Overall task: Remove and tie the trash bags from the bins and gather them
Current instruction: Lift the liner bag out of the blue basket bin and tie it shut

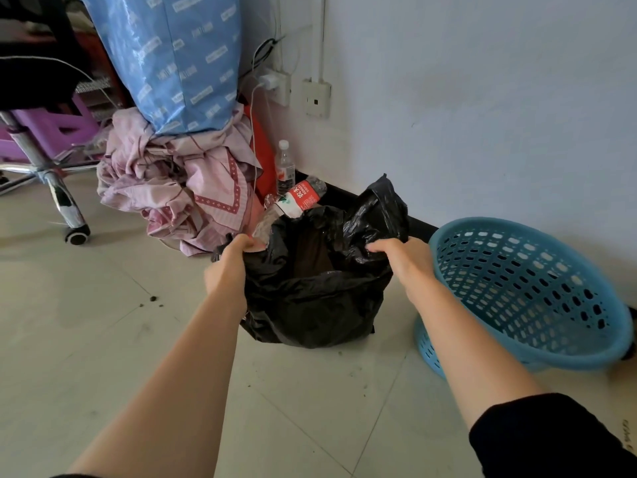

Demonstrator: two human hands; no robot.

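A black trash bag [310,298] sits on the tiled floor in the middle of the head view, its mouth held open. My left hand [229,267] grips the bag's left rim. My right hand [401,258] grips the right rim, and a loose flap of the bag stands up behind it. Brown waste shows inside the bag. A blue perforated plastic bin [537,301] lies tilted on its side to the right of the bag, with no bag in it.
A pile of pink cloth [179,188] under a big blue sack [175,60] stands at the back left. Plastic bottles [285,167] lean by the wall behind the bag. An office chair base [65,201] is at the far left. Wall sockets with cables [275,84] are above.
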